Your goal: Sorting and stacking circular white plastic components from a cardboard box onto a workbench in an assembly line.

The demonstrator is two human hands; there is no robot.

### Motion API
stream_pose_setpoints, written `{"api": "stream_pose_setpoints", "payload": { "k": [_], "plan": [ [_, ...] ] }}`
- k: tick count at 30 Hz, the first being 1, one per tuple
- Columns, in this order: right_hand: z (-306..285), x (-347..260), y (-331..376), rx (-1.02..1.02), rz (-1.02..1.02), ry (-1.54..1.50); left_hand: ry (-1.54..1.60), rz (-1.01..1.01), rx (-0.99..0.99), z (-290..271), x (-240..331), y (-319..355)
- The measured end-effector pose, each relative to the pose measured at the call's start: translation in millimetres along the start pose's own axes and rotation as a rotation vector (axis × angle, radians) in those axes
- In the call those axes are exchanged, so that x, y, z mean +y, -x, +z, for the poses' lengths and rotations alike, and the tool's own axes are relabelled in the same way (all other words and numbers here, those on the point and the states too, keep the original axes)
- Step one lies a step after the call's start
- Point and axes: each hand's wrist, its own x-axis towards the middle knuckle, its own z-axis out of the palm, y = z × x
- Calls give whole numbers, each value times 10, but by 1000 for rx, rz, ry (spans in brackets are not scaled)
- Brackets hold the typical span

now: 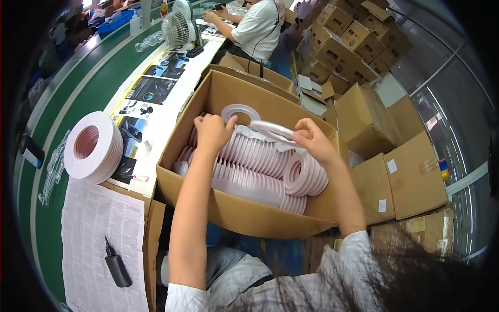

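Note:
A large open cardboard box stands in front of me, packed with rows of pale pinkish-white flat rings. My right hand pinches the end of a white ring tilted above the rows. Just left of that ring, a translucent flat ring rests against the box's far side. My left hand is closed over the far left end of the rows, its thumb near the translucent ring; what its fingers grip is hidden. Below the right hand, a short stack of rings faces me.
Left of the box, a stack of rings stands on the bench beside a black dropper bottle on a paper sheet. A fan and a green conveyor lie beyond. Cardboard boxes are piled right; a co-worker sits ahead.

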Motion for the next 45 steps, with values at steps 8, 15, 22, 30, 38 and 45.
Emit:
{"api": "stream_pose_setpoints", "payload": {
  "k": [8, 15, 22, 30, 38, 45],
  "plan": [
    [920, 317, -537, 205, -55, -1620, 363, 250, 156, -87, 239, 203],
    [1219, 448, -537, 339, 26, -1220, 386, 333, -322, 27, 312, 306],
    [1267, 240, -506, 329, -91, -1090, 742, 217, -557, -115, 342, 257],
    [1217, 363, -536, 361, -117, -982, 487, 184, -561, -40, 331, 245],
    [1105, 465, -537, 393, -76, -1010, 823, 24, -524, -111, 371, 217],
    [892, 504, -577, 411, -26, -987, 1122, -296, -363, -114, 195, 91]
  ]
}}
